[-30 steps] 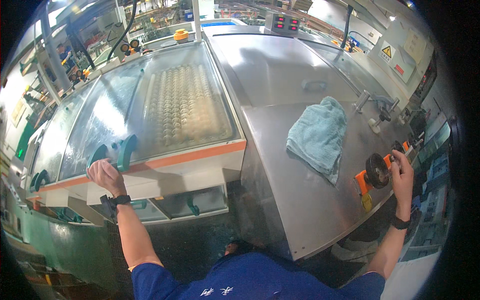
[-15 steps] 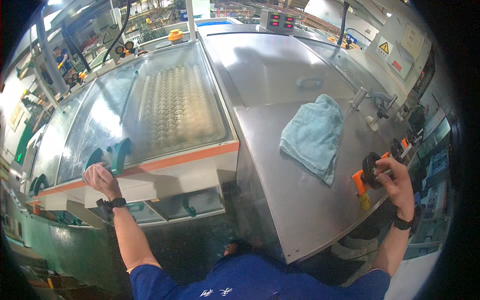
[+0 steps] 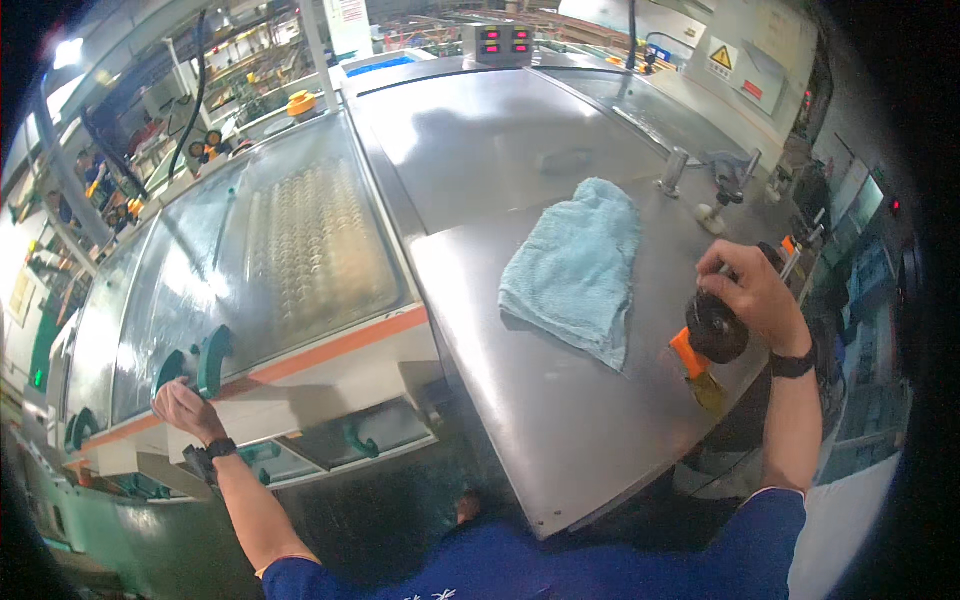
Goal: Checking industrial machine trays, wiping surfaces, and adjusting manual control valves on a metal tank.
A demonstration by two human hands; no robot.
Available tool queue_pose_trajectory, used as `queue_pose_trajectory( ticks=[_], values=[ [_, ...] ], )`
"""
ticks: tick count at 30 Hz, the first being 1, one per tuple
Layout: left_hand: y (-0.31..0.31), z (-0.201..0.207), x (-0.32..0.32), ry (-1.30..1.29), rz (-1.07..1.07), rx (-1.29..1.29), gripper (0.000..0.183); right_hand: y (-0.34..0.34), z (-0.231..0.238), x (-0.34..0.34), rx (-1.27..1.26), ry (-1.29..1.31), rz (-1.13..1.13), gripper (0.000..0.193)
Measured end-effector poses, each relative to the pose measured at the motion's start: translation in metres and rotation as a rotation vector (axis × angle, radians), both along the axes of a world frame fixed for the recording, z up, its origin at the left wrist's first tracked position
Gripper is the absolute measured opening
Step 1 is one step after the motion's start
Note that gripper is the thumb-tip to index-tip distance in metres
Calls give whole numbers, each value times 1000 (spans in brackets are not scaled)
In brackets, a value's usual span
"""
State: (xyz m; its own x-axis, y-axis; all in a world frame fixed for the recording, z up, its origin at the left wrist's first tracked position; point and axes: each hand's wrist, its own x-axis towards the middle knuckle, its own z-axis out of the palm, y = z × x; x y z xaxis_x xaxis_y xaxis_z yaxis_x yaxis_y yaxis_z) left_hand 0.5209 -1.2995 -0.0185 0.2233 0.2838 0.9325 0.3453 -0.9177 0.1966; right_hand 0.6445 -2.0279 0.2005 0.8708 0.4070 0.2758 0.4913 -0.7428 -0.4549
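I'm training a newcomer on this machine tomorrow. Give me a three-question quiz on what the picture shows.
1. True or false: the blue towel lies on the steel cover.
2. What does the right hand grip? A) black knob B) towel C) green handle
3. Fill in: the left hand rests by the green ____ of the clear lid.

Key: 1 true; 2 A, the black knob; 3 handle.

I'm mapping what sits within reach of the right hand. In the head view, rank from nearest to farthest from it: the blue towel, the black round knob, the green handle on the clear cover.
1. Black round knob: in the right hand.
2. Blue towel: on the steel top, to its left.
3. Green handle: far left, by the left hand.
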Motion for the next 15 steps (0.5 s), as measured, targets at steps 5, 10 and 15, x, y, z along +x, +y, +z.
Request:
queue_pose_trajectory(
  ticks=[5,10,15],
  values=[
    [3,-8,5,25,-8,37,34,-38,-14,0,30,-79,-99,10],
    [2,-5,5,29,-4,66,32,-51,-32,-54,77,-78,-253,11],
    [-1,-6,10,6,-22,27,34,-12,-19,-5,-2,-259,-29,7]
  ],
)
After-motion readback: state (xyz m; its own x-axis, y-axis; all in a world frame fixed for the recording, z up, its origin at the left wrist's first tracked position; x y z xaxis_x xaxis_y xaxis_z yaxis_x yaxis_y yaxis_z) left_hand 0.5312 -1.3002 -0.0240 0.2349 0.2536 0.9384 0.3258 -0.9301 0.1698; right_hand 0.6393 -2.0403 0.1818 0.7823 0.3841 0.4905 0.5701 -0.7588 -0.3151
